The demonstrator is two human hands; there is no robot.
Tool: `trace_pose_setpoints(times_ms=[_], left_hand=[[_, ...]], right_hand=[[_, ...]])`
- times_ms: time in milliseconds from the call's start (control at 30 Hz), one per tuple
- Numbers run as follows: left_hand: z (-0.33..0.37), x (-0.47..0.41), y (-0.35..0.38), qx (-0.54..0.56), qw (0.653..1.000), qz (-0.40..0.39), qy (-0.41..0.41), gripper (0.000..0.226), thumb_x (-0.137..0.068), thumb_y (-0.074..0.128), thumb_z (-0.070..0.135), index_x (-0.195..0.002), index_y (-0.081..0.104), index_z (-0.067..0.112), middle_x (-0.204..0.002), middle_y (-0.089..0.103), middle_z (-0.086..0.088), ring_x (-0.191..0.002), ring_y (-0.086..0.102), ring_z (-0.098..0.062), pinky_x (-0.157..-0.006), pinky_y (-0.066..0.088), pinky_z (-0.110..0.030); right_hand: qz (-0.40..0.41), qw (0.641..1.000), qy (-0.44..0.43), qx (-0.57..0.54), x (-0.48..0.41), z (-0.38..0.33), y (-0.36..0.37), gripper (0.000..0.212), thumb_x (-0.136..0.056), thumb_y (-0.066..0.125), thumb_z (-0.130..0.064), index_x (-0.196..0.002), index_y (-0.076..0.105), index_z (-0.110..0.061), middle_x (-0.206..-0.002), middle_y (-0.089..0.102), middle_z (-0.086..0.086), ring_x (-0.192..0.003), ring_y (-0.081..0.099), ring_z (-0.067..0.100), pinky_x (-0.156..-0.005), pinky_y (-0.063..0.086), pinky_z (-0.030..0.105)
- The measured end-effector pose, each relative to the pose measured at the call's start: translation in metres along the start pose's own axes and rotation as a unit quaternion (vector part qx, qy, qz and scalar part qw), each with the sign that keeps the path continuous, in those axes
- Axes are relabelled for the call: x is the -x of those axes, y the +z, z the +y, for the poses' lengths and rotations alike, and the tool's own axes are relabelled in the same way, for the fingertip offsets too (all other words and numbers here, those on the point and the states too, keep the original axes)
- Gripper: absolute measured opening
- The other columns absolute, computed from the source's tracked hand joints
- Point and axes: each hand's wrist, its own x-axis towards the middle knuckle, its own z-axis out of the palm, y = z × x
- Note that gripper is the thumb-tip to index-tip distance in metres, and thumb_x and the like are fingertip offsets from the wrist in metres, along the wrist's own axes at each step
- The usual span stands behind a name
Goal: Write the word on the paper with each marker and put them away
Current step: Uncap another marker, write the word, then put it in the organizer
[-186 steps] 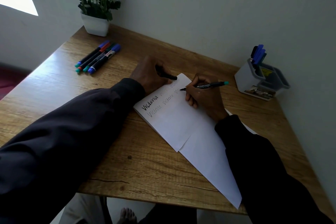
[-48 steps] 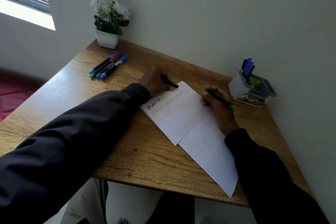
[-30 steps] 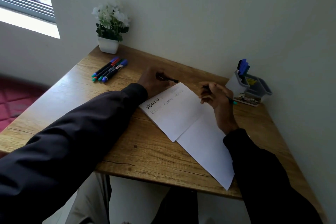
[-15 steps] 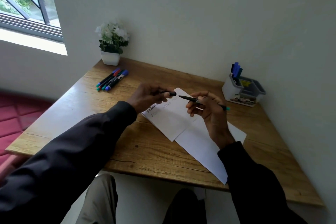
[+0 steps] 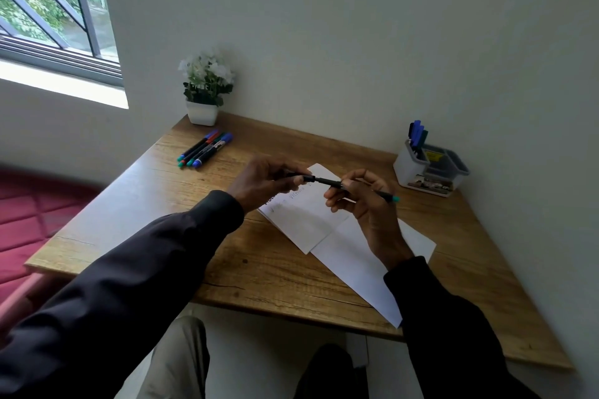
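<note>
Capping stage, by the look of it. Pinching a slim black marker with a teal end (image 5: pixel 327 181) in the right hand (image 5: pixel 359 204), thumb and curled fingers round the barrel, raised over the white folded paper (image 5: pixel 301 223) on the wooden bench (image 5: pixel 155 204). Pinching its black cap (image 5: pixel 301 177) in the left hand (image 5: pixel 269 183), cap mouth meeting the marker's writing end; cannot tell whether fully seated.

Already written: a few handwritten words near the paper's top edge, partly hidden behind the left hand. Already put away: a few blue-capped markers (image 5: pixel 416 133) standing in the grey and white plastic organiser (image 5: pixel 421 168) at the far right.

Left to do, judging by the layout: finish capping, drop this one in the organiser, then write with and stow the four markers (image 5: pixel 204 150) lying side by side near the white potted plant (image 5: pixel 202 91).
</note>
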Motion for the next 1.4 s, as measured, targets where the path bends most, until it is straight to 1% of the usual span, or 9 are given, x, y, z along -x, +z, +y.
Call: trace_pose_setpoints(times_ms=[167,333,700,833,933,1033,1100,1267,1400], left_hand=[[0.005,0.001,-0.002,-0.02,1.0,-0.003,0.002,0.018,-0.088,0.068,0.006,-0.102,0.075,0.016,-0.096,0.074,0.002,-0.089,0.069,-0.016,-0.074,0.057,-0.023],[0.008,0.001,0.001,-0.04,0.999,-0.02,0.02,0.016,-0.088,0.069,0.006,-0.103,0.076,0.007,-0.091,0.075,-0.002,-0.087,0.069,-0.02,-0.074,0.057,-0.024],[0.014,-0.011,0.015,-0.122,0.991,-0.005,0.055,0.012,-0.088,0.069,0.01,-0.098,0.076,0.013,-0.086,0.075,0.001,-0.077,0.069,-0.012,-0.071,0.057,-0.023],[0.034,-0.041,0.009,-0.187,0.98,0.019,0.069,0.01,-0.085,0.074,0.02,-0.091,0.077,0.013,-0.082,0.074,-0.002,-0.075,0.069,-0.016,-0.07,0.059,-0.04],[0.037,-0.057,0.001,-0.234,0.971,0.006,0.053,0.009,-0.083,0.077,0.025,-0.09,0.078,0.019,-0.08,0.074,0.002,-0.075,0.069,-0.018,-0.069,0.058,-0.048],[0.041,-0.065,0.01,-0.246,0.968,-0.013,0.053,0.006,-0.081,0.079,0.026,-0.086,0.078,0.023,-0.076,0.073,0.002,-0.07,0.068,-0.017,-0.064,0.058,-0.044],[0.043,-0.07,0.021,-0.222,0.973,0.007,0.062,0.004,-0.08,0.08,0.024,-0.084,0.078,0.022,-0.074,0.073,0.0,-0.067,0.068,-0.021,-0.059,0.058,-0.043],[0.041,-0.074,0.034,-0.126,0.987,0.091,0.043,0.017,-0.08,0.08,0.012,-0.097,0.076,0.011,-0.08,0.075,-0.006,-0.071,0.071,-0.016,-0.065,0.057,-0.026],[0.023,-0.07,0.02,-0.093,0.99,0.108,0.008,0.015,-0.084,0.076,0.01,-0.098,0.074,0.01,-0.082,0.075,-0.006,-0.076,0.073,-0.017,-0.074,0.06,-0.03]], right_hand=[[-0.026,0.998,-0.019,0.051,0.001,-0.004,0.002,0.009,-0.1,0.058,-0.005,-0.097,0.065,-0.002,-0.094,0.075,0.026,-0.081,0.074,0.043,-0.072,0.062,0.043],[-0.005,0.993,-0.042,0.106,0.0,-0.007,0.008,0.01,-0.094,0.07,-0.01,-0.09,0.073,-0.001,-0.08,0.075,0.021,-0.065,0.072,0.036,-0.058,0.059,0.037],[0.012,1.0,-0.002,0.028,-0.004,0.004,0.002,0.019,-0.097,0.066,-0.01,-0.085,0.066,0.005,-0.076,0.071,0.022,-0.063,0.067,0.031,-0.057,0.054,0.033],[0.026,0.995,0.054,-0.077,-0.015,-0.014,-0.022,0.025,-0.097,0.062,-0.024,-0.094,0.075,-0.003,-0.078,0.07,0.02,-0.067,0.065,0.029,-0.059,0.052,0.033],[0.036,0.995,0.019,0.088,-0.025,-0.024,-0.044,0.023,-0.097,0.065,-0.024,-0.103,0.077,-0.005,-0.085,0.077,0.015,-0.071,0.071,0.03,-0.064,0.059,0.034],[0.025,0.925,-0.061,0.375,-0.037,-0.025,-0.054,0.009,-0.093,0.074,-0.021,-0.099,0.079,-0.016,-0.084,0.078,-0.006,-0.073,0.072,0.002,-0.067,0.055,0.014],[0.014,0.886,-0.083,0.455,-0.042,-0.026,-0.055,0.014,-0.092,0.075,-0.02,-0.104,0.08,-0.016,-0.092,0.077,-0.009,-0.076,0.066,-0.014,-0.069,0.049,0.004],[0.004,0.89,-0.056,0.452,-0.052,-0.019,-0.061,0.011,-0.09,0.076,-0.019,-0.098,0.081,-0.014,-0.085,0.073,-0.013,-0.069,0.065,-0.007,-0.067,0.049,0.014],[0.1,0.918,-0.056,0.379,-0.075,-0.02,-0.089,0.004,-0.093,0.071,-0.011,-0.089,0.071,-0.012,-0.074,0.068,-0.005,-0.061,0.062,-0.003,-0.06,0.047,0.012]])
